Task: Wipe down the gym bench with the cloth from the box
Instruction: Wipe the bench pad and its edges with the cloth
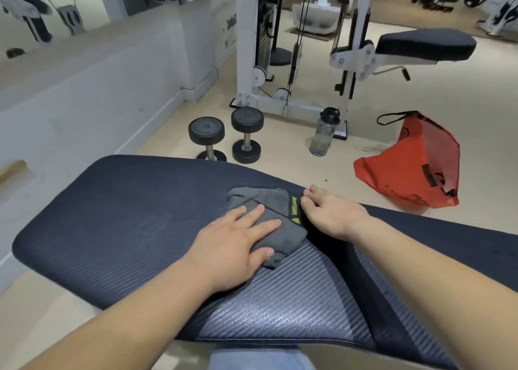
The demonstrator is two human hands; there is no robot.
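The dark blue padded gym bench stretches across the view in front of me. A folded grey cloth with a yellow-green tag lies on it near the gap between the two pads. My left hand presses flat on the cloth's near part, fingers straight. My right hand rests on the bench at the cloth's right edge, fingers bent over the pad's far rim. No box is in view.
Two black dumbbells stand on the floor beyond the bench. A clear water bottle and a red bag sit to their right. A white cable machine with a black seat stands behind. A white wall runs along the left.
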